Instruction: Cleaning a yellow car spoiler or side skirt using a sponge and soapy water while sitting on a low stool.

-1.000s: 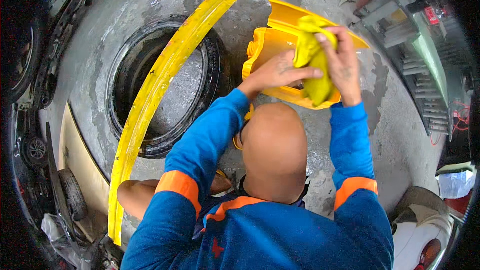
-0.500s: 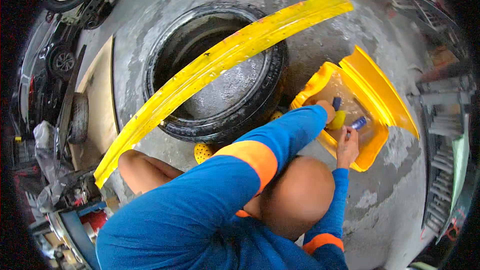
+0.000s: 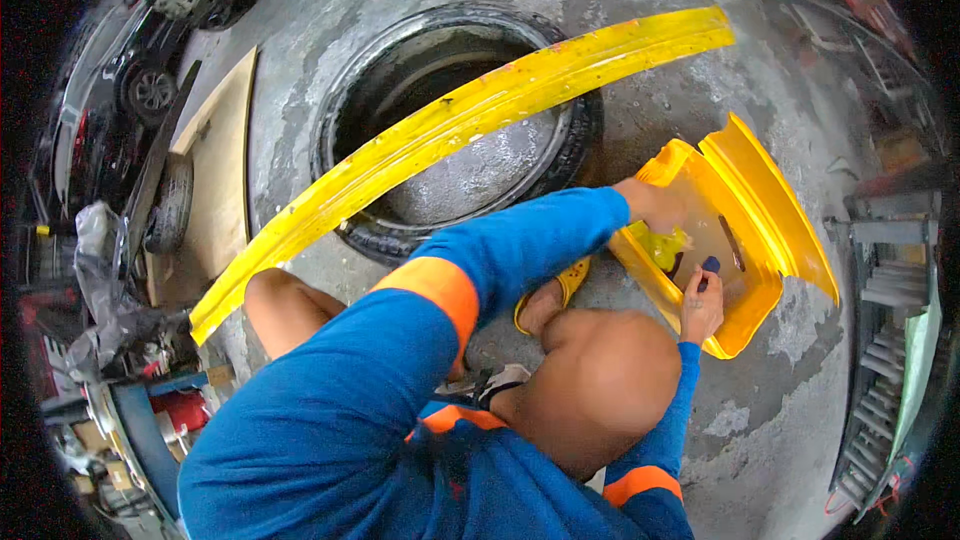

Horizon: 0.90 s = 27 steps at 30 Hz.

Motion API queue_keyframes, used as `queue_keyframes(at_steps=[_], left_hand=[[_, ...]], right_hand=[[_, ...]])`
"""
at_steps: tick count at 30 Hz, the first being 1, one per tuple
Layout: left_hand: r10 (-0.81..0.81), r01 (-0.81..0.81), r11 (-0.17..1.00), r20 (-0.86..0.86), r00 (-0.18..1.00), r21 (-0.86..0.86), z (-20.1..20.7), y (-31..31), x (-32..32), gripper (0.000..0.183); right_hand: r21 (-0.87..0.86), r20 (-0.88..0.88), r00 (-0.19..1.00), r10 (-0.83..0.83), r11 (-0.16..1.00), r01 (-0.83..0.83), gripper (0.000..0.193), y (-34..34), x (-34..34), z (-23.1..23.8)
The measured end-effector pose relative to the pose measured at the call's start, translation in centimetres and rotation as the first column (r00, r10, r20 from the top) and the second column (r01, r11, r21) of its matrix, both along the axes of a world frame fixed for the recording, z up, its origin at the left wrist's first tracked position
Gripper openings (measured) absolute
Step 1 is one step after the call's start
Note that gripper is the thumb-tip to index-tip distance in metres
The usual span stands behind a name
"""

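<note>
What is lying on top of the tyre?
A long yellow strip lies across the tyre. Inside the ring, wet concrete shows; the part under the strip and the tyre's near edge behind the sleeve stay hidden.

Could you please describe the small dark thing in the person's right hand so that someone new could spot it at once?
Find the big tyre on the concrete floor, then look right of it to the yellow panel. At the panel's near edge the right hand pinches a small dark blue piece against the panel. It is the only blue spot on the yellow, beside a yellow cloth.
</note>
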<state>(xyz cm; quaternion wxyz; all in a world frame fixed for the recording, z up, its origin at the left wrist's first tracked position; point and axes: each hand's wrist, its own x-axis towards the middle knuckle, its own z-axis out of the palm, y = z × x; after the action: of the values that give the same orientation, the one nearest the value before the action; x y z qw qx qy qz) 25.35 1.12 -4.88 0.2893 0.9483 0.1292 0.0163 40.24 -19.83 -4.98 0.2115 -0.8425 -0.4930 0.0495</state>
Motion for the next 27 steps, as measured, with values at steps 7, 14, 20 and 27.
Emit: queue_keyframes(at_steps=[7,14,20,27], left_hand=[[0.354,-0.264,0.934,0.507,0.786,-0.243,20.2,1.0,-12.9,0.034],[0.424,-0.633,0.75,0.593,0.684,0.194,30.2,0.7,-33.0,0.043],[0.64,-0.752,0.635,0.425,0.64,0.177,16.8,-0.3,-46.0,0.033],[0.758,-0.831,0.554,0.379,0.53,0.055,8.5,-6.0,-49.4,0.045]], right_hand=[[0.1,-0.438,0.898,-0.031,0.991,0.083,0.039,-2.0,3.3,-4.4],[0.298,-0.826,0.52,0.219,0.952,0.072,0.027,-4.1,5.2,-0.4],[0.23,-0.492,0.805,0.332,0.941,-0.247,0.03,-0.8,-3.9,15.3],[0.161,-0.469,0.669,0.577,0.801,-0.577,0.031,10.4,-10.9,20.2]])
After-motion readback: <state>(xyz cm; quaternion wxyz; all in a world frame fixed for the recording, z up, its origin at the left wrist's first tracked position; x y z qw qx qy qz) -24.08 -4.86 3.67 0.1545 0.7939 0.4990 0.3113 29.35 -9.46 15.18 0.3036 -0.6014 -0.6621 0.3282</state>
